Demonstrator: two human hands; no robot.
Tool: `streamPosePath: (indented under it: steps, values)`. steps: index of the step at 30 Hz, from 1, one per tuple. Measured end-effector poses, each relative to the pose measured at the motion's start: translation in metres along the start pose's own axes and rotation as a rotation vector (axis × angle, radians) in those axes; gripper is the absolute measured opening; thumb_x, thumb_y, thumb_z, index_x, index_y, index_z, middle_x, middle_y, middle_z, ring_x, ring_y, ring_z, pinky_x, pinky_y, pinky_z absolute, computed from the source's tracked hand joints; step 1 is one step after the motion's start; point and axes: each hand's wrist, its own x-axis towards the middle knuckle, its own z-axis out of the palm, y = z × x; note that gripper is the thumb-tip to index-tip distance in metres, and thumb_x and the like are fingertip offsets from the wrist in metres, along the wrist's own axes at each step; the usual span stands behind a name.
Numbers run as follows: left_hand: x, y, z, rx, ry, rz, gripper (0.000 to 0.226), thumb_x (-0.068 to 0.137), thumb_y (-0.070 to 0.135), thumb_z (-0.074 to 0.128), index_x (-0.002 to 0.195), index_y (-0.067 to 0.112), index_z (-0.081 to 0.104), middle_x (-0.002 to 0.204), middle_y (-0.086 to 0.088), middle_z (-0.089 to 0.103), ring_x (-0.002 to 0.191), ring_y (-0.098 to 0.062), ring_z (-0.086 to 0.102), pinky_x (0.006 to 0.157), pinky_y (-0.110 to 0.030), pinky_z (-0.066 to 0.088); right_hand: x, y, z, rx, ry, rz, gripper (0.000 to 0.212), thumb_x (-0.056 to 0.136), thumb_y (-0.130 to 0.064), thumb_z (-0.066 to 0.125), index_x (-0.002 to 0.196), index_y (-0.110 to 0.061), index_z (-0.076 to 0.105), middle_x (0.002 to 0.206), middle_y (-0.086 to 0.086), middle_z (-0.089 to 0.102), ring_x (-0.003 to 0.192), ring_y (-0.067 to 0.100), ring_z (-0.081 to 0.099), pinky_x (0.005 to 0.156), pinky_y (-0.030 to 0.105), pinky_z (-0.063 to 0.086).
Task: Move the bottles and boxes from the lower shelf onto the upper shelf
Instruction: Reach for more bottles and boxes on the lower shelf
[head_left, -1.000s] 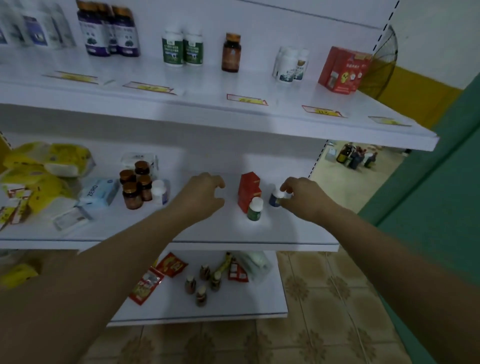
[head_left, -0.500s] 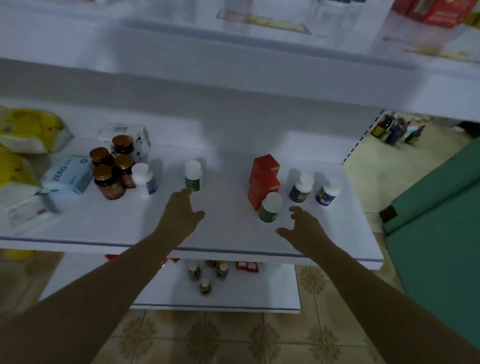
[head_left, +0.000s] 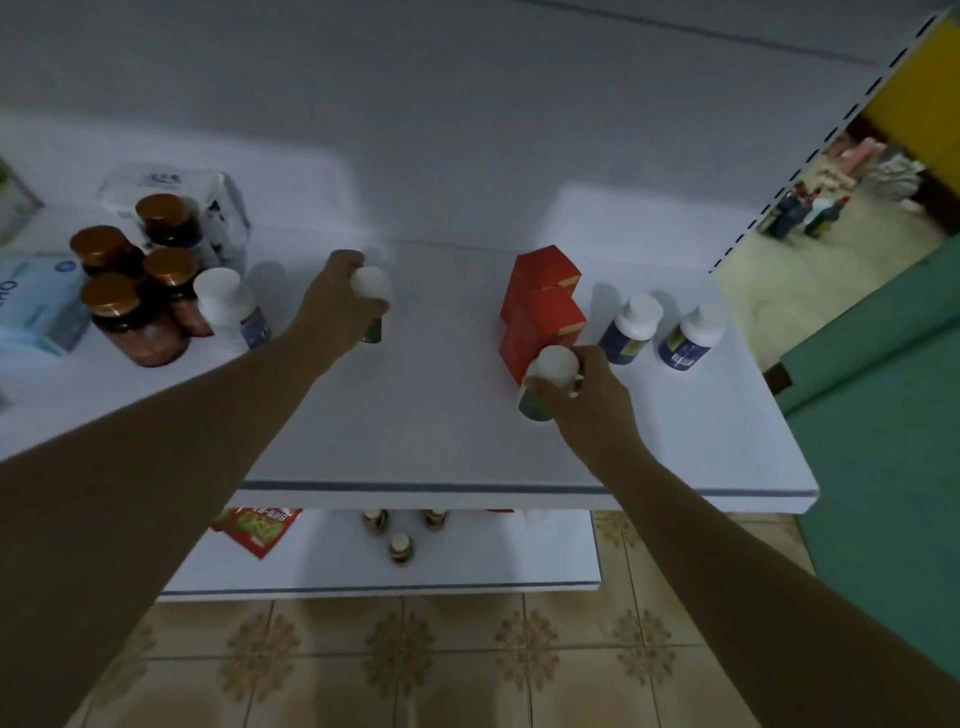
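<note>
Bottle (head_left: 371, 287) now in left hand (head_left: 332, 312), second bottle (head_left: 553, 366) in right hand (head_left: 592, 405)

A small shop with stocked display shelving.
White display shelves (head_left: 441, 447) on a slotted upright (head_left: 789, 174) carry grouped pill bottles (head_left: 631, 327), red boxes (head_left: 540, 312) and tissue packs (head_left: 36, 306); snack packets (head_left: 257, 527) lie on the bottom shelf (head_left: 493, 566), above a tiled floor (head_left: 415, 665).

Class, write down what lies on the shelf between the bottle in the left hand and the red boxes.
Nothing: the head view shows bare white shelf between the green-labelled bottle that the left hand grips and the red boxes.
</note>
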Motion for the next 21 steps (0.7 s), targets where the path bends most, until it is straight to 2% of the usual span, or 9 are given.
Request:
streamPosePath:
  steps: [2, 4, 7, 10, 11, 14, 16, 18, 21]
  values:
    - [-0.007, -0.007, 0.001, -0.044, -0.048, 0.031, 0.049, 0.079, 0.003, 0.07, 0.124, 0.007, 0.051, 0.112, -0.009, 0.052, 0.117, -0.035, 0.052, 0.087, -0.036, 0.044, -0.007, 0.003, 0.006, 0.043, -0.021, -0.035, 0.049, 0.084, -0.028, 0.069, 0.124, -0.015, 0.044, 0.106, -0.007, 0.051, 0.095, 0.013, 0.052, 0.079, 0.023, 0.043]
    - [-0.022, -0.012, 0.005, -0.05, -0.11, 0.034, 0.044, 0.076, 0.008, 0.075, 0.117, 0.008, 0.058, 0.108, -0.008, 0.056, 0.107, -0.029, 0.056, 0.087, -0.035, 0.045, -0.015, 0.002, 0.012, 0.082, -0.065, -0.047, 0.05, 0.082, -0.029, 0.07, 0.124, -0.018, 0.044, 0.107, -0.008, 0.053, 0.098, 0.013, 0.053, 0.082, 0.023, 0.045]
    - [-0.051, -0.013, 0.011, -0.097, -0.169, 0.037, 0.042, 0.074, 0.009, 0.077, 0.112, 0.009, 0.06, 0.104, -0.007, 0.059, 0.095, -0.019, 0.055, 0.074, -0.021, 0.047, -0.023, -0.005, 0.02, 0.122, -0.161, -0.018, 0.046, 0.08, -0.03, 0.072, 0.119, -0.022, 0.048, 0.109, -0.005, 0.055, 0.102, 0.017, 0.055, 0.087, 0.027, 0.048]
    - [-0.079, -0.018, 0.012, -0.212, -0.223, 0.029, 0.04, 0.075, 0.007, 0.075, 0.112, 0.007, 0.062, 0.101, -0.008, 0.062, 0.092, -0.017, 0.055, 0.059, -0.005, 0.047, -0.032, -0.016, 0.023, 0.185, -0.258, 0.016, 0.037, 0.079, -0.028, 0.073, 0.108, -0.026, 0.049, 0.105, -0.003, 0.055, 0.099, 0.017, 0.055, 0.081, 0.026, 0.045]
    - [-0.088, -0.019, 0.011, -0.256, -0.213, 0.004, 0.039, 0.076, 0.009, 0.074, 0.113, 0.007, 0.063, 0.102, -0.008, 0.062, 0.093, -0.018, 0.056, 0.062, -0.007, 0.048, -0.037, -0.021, 0.021, 0.221, -0.271, 0.026, 0.035, 0.08, -0.029, 0.072, 0.107, -0.026, 0.049, 0.104, -0.003, 0.055, 0.097, 0.016, 0.055, 0.078, 0.024, 0.044]
    - [-0.115, -0.016, 0.006, -0.4, -0.178, -0.113, 0.03, 0.078, 0.02, 0.073, 0.105, 0.012, 0.063, 0.106, -0.008, 0.064, 0.098, -0.022, 0.059, 0.08, -0.025, 0.052, -0.054, -0.036, 0.012, 0.336, -0.294, 0.017, 0.033, 0.082, -0.031, 0.07, 0.106, -0.022, 0.05, 0.096, -0.005, 0.055, 0.084, 0.004, 0.053, 0.065, 0.015, 0.043]
    - [-0.131, -0.01, -0.003, -0.419, -0.181, -0.125, 0.028, 0.078, 0.027, 0.073, 0.098, 0.012, 0.059, 0.098, -0.008, 0.063, 0.091, -0.022, 0.06, 0.075, -0.029, 0.051, -0.067, -0.045, 0.003, 0.384, -0.321, 0.011, 0.028, 0.081, -0.033, 0.069, 0.099, -0.022, 0.051, 0.096, -0.004, 0.057, 0.086, 0.005, 0.056, 0.066, 0.016, 0.046]
    - [-0.146, 0.001, -0.017, -0.425, -0.191, -0.11, 0.03, 0.079, 0.03, 0.072, 0.095, 0.012, 0.054, 0.093, -0.008, 0.063, 0.084, -0.019, 0.059, 0.067, -0.025, 0.05, -0.079, -0.056, -0.007, 0.398, -0.354, 0.001, 0.026, 0.081, -0.037, 0.069, 0.096, -0.023, 0.052, 0.101, -0.001, 0.06, 0.095, 0.013, 0.059, 0.075, 0.023, 0.051]
    - [-0.17, 0.022, -0.038, -0.348, -0.263, -0.07, 0.036, 0.078, 0.037, 0.072, 0.095, 0.013, 0.05, 0.095, -0.013, 0.067, 0.081, -0.019, 0.066, 0.067, -0.025, 0.054, -0.098, -0.079, -0.025, 0.395, -0.392, -0.039, 0.04, 0.078, -0.044, 0.068, 0.102, -0.016, 0.054, 0.102, 0.002, 0.063, 0.097, 0.019, 0.062, 0.077, 0.027, 0.05]
